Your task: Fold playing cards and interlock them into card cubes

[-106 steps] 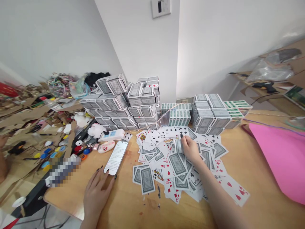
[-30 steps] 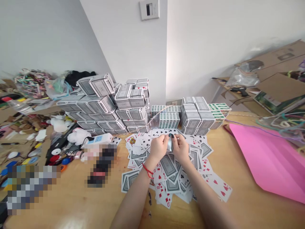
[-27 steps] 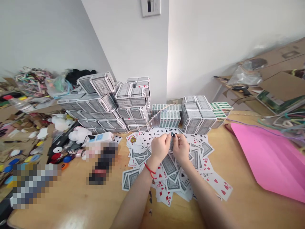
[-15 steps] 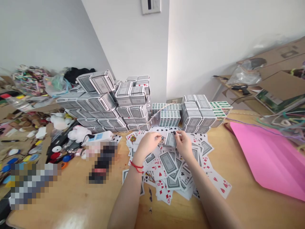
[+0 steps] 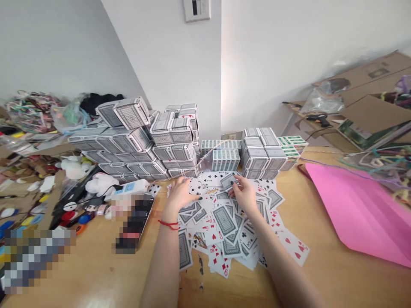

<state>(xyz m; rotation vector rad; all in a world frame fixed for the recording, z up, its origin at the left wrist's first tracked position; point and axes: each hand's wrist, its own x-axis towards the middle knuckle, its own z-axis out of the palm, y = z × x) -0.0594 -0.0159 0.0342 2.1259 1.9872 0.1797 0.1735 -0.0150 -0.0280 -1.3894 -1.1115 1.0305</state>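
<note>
Playing cards with grey patterned backs and red or black faces lie in a loose heap (image 5: pixel 224 220) on the table before me. At the far side of the heap, my right hand (image 5: pixel 243 194) pinches a playing card (image 5: pixel 227 182), its grey back turned up; whether it is folded or more than one, I cannot tell. My left hand (image 5: pixel 178 196) is spread over the heap's left edge, thumb and fingers apart, with nothing visible in it. Some cards lie beneath that hand, partly hidden.
Stacked blocks of folded cards (image 5: pixel 125 143) stand at the back left, more card blocks (image 5: pixel 261 152) at the back right. Boxed decks (image 5: pixel 226 159) sit between them. Pink sheet (image 5: pixel 356 209) lies right; a phone (image 5: pixel 136 224) and power strip (image 5: pixel 131 188) left.
My left hand has left the card that both hands were at and moved left, its fingers spreading. The right hand keeps the card, now tilted flatter. The view has shifted slightly.
</note>
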